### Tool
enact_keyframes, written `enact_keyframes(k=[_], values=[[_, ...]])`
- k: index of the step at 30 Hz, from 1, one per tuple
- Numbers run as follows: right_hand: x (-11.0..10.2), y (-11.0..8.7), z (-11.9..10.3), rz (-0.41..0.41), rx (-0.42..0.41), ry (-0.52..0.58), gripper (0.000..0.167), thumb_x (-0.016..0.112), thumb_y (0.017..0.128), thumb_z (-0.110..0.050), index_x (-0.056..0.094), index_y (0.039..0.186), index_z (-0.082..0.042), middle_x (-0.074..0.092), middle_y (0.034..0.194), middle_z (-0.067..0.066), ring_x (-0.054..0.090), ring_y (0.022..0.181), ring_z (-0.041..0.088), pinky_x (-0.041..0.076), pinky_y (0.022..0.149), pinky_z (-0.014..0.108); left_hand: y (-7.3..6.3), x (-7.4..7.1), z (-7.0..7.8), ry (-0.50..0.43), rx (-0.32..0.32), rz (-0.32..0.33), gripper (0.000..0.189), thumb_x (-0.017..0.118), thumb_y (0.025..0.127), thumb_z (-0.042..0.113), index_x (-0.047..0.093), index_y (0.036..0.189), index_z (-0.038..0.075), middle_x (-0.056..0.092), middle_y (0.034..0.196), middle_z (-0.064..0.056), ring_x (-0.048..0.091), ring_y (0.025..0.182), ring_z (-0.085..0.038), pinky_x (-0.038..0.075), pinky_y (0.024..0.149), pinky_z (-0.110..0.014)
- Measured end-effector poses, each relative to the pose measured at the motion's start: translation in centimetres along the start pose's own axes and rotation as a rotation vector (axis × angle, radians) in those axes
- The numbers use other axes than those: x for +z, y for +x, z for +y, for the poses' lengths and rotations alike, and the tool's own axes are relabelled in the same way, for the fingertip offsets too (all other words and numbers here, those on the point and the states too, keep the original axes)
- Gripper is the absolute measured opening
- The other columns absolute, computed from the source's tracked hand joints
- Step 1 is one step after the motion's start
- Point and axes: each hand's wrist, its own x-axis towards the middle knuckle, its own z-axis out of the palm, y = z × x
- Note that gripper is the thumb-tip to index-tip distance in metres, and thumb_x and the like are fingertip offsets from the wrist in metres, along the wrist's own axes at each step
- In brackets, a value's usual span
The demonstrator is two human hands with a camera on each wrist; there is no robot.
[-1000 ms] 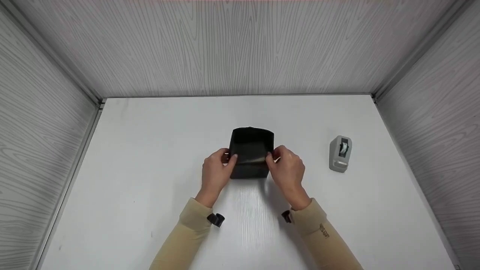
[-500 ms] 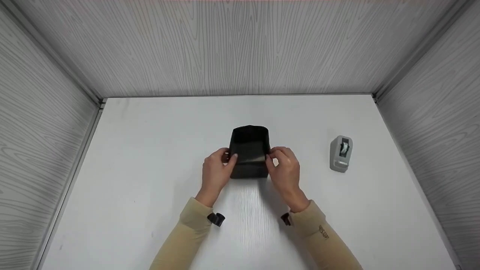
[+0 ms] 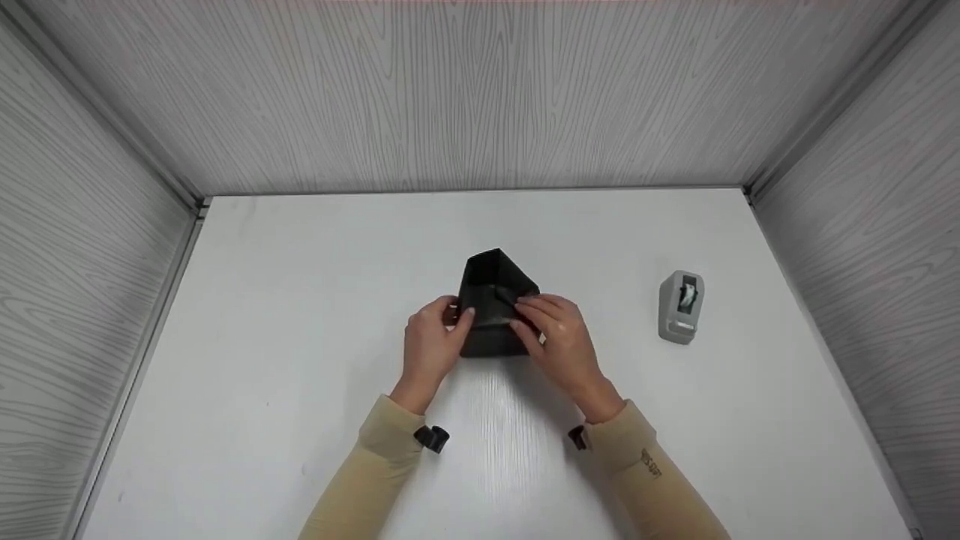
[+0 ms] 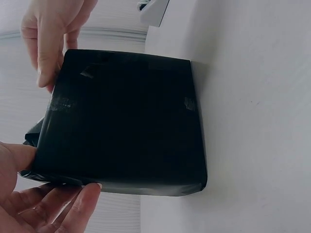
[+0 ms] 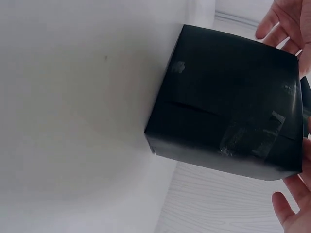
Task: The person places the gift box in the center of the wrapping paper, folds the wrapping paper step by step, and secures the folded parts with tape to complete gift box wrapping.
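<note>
A black paper box (image 3: 491, 341), its top unsealed, stands on the white table at the middle of the head view. My left hand (image 3: 431, 341) holds its left side, thumb over the near upper edge and fingers along the outer wall. With the fingers and thumb of my right hand (image 3: 562, 341), I hold the paper at the right rim, which leans inward so the opening narrows to a point at the far side. Bits of clear tape (image 5: 180, 67) stick to the front of the box in both wrist views. The right fingertips partly cover the inside.
A grey tape dispenser (image 3: 680, 307) with a roll in it stands on the table (image 3: 262, 375) to the right of the box. Grey wood-patterned panels (image 3: 480, 97) enclose the table at the back and both sides.
The right hand has moved inward over the rim, bending the box's right wall to the left. The opening went from squarish to pointed. The left hand has stayed in place.
</note>
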Motion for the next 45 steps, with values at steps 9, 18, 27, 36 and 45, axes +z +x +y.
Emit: enact_keyframes(k=[9, 18, 27, 36, 45], values=[[-0.3, 0.5, 0.1, -0.267, -0.032, -0.118, 0.049, 0.060, 0.097, -0.043, 0.064, 0.131, -0.009, 0.058, 0.137, 0.003, 0.049, 0.127, 0.023, 0.036, 0.100, 0.049, 0.0, 0.1, -0.1, 0.013, -0.003, -0.007, 0.027, 0.069, 0.092, 0.026, 0.072, 0.106, 0.004, 0.073, 0.093, -0.008, 0.069, 0.081, -0.016, 0.054, 0.072, -0.037], [-0.2, 1.3, -0.1, -0.359, -0.068, -0.191, 0.057, 0.049, 0.099, -0.051, 0.058, 0.138, -0.010, 0.052, 0.143, 0.004, 0.045, 0.127, 0.027, 0.030, 0.102, 0.051, 0.1, 0.1, -0.1, 0.018, -0.003, -0.007, 0.027, 0.068, 0.092, 0.026, 0.071, 0.106, 0.004, 0.072, 0.093, -0.008, 0.069, 0.081, -0.016, 0.055, 0.071, -0.036], [-0.8, 1.0, 0.1, -0.373, -0.050, -0.140, 0.055, 0.053, 0.099, -0.048, 0.057, 0.138, -0.010, 0.051, 0.142, 0.005, 0.043, 0.129, 0.025, 0.029, 0.104, 0.048, 0.0, 0.0, 0.0, 0.012, -0.031, -0.017, 0.028, 0.069, 0.092, 0.027, 0.071, 0.108, 0.004, 0.073, 0.096, -0.009, 0.070, 0.083, -0.016, 0.055, 0.072, -0.036], [-1.7, 0.4, 0.8, -0.255, -0.024, -0.069, 0.042, 0.057, 0.100, -0.038, 0.064, 0.124, -0.004, 0.057, 0.128, 0.007, 0.052, 0.119, 0.024, 0.032, 0.103, 0.047, -0.1, 0.0, -0.1, 0.013, -0.004, 0.001, 0.025, 0.071, 0.091, 0.024, 0.071, 0.105, 0.003, 0.073, 0.094, -0.008, 0.070, 0.081, -0.017, 0.054, 0.072, -0.038], [-1.7, 1.9, 2.2, -0.115, -0.028, 0.037, 0.016, 0.066, 0.091, 0.004, 0.070, 0.104, -0.004, 0.068, 0.104, 0.008, 0.062, 0.100, 0.025, 0.043, 0.091, 0.044, -0.1, -0.1, 0.0, 0.009, -0.005, -0.004, 0.026, 0.071, 0.091, 0.025, 0.071, 0.106, 0.003, 0.072, 0.096, -0.009, 0.070, 0.082, -0.018, 0.054, 0.074, -0.038]])
